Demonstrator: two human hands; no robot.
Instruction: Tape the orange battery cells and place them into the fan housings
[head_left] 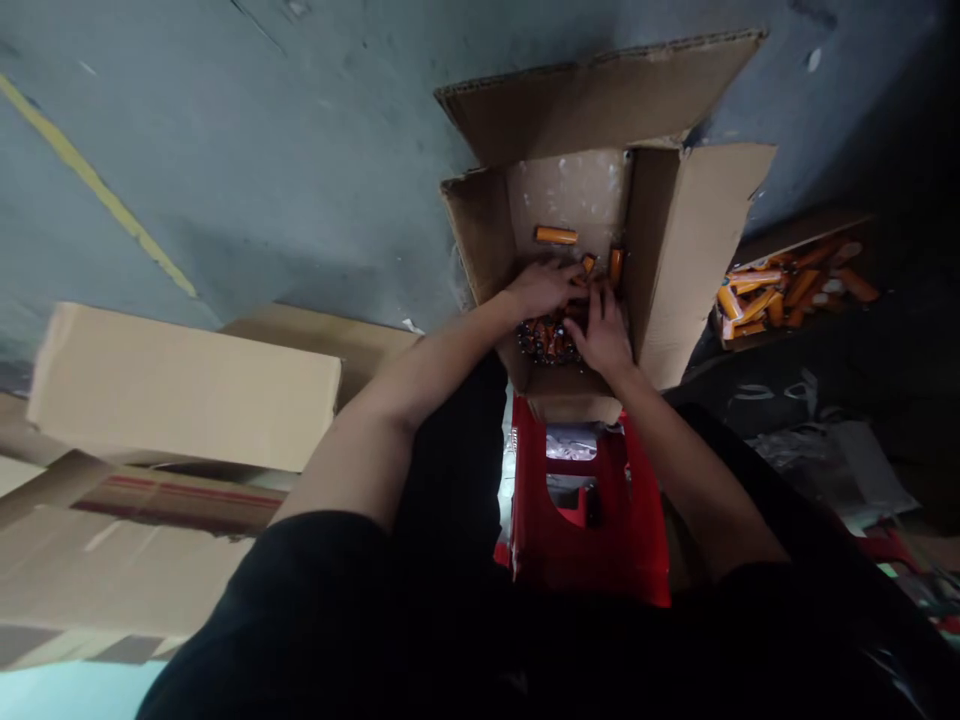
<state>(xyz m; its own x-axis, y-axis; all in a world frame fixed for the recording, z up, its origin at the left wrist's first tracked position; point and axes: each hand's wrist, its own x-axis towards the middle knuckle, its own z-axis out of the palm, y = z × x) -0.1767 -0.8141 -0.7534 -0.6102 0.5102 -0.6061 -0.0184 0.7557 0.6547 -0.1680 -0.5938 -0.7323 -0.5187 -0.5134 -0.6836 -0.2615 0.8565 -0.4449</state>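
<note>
We see orange cylinders [556, 235] inside an open carton [484, 230], glossy and shaped like short tubes. One lies crosswise towards twelve o'clock in the carton, and another stands near the wall at two o'clock. Towards six o'clock they crowd together with dark ends showing, though we find that cluster dim and partly hidden.

Our left hand [546, 288] reaches in from nine o'clock, its fingers bent over the cylinders; we cannot tell whether they hold one. Our right hand [606, 340] comes from four o'clock, thumb spread from the fingers, and whether anything is gripped we cannot tell either. Both hands cover the middle of the pile.

The carton's far flap [600, 100] stands out at twelve o'clock and its side flap [712, 250] at three. Beyond that, also at three, a second box [772, 241] holds more cylinders, jumbled. At four we see clear plastic [847, 460]; at six, a red plastic object [592, 560] with cut-outs, between our legs; at eight to nine, cardboard boxes [187, 385]. A yellow line [97, 185] crosses the floor [300, 180] towards ten.
</note>
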